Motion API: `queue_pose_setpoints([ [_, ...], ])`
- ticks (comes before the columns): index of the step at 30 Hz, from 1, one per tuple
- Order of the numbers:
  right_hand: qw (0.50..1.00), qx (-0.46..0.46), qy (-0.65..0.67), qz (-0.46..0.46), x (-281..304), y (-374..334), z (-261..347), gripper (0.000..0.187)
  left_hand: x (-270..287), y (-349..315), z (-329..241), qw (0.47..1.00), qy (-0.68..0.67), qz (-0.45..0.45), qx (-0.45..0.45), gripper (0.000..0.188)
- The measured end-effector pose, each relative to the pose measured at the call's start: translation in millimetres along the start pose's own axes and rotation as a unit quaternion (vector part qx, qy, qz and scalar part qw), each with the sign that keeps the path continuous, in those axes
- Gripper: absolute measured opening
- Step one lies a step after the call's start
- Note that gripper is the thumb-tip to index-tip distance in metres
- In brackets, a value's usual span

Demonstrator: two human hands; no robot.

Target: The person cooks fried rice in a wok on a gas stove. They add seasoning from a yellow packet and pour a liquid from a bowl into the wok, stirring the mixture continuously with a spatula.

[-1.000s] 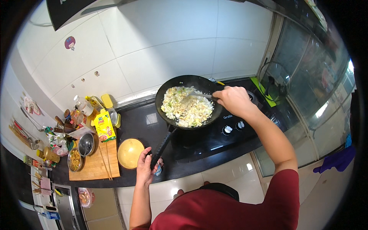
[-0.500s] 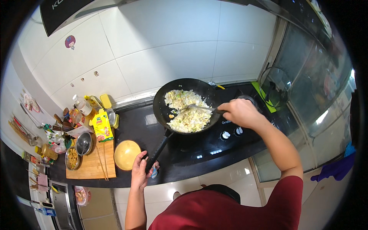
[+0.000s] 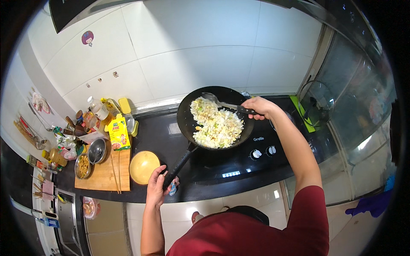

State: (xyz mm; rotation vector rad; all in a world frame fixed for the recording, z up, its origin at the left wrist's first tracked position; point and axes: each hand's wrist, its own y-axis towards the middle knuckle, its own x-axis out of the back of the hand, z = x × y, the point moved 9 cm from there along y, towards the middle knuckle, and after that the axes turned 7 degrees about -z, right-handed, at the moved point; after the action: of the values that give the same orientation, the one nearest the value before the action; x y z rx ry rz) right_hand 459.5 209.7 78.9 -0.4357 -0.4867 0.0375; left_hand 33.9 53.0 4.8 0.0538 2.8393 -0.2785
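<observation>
The black cooktop (image 3: 239, 164) carries your black wok (image 3: 215, 117), set toward its back left, with the pale fried rice (image 3: 215, 125) heaped across the middle and right of the bowl. The wok's handle (image 3: 179, 166) runs down and to your left from the near rim, so its long axis points straight at your left hand (image 3: 157, 187). That hand is wrapped shut around the handle's lower end, at the counter's front edge, just right of the yellow bowl (image 3: 144, 166). Your right hand (image 3: 260, 106) sits at the wok's right rim, closed on the dark grip of the spatula (image 3: 224, 103). The spatula lies nearly level, blade pointing left to the far rim, above the rice's back edge. The rice lies below and left of that right hand, which is much the nearer of the two.
</observation>
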Motion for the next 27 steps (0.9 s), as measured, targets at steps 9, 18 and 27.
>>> queue_pose_setpoints([
  [9,0.822,0.294,-0.487,-0.045,-62.7,-114.5,88.1,0.036,5.6,0.4,4.9,1.000,-0.025,-0.009,0.010,0.045],
  [18,0.800,0.240,-0.541,-0.100,-4.9,-209.9,106.0,0.030,0.9,-0.9,1.5,1.000,-0.004,-0.017,0.009,0.050],
  [27,0.772,0.237,-0.572,-0.145,-42.7,-162.3,68.7,0.020,0.9,4.0,6.6,1.000,-0.009,0.003,0.014,0.049],
])
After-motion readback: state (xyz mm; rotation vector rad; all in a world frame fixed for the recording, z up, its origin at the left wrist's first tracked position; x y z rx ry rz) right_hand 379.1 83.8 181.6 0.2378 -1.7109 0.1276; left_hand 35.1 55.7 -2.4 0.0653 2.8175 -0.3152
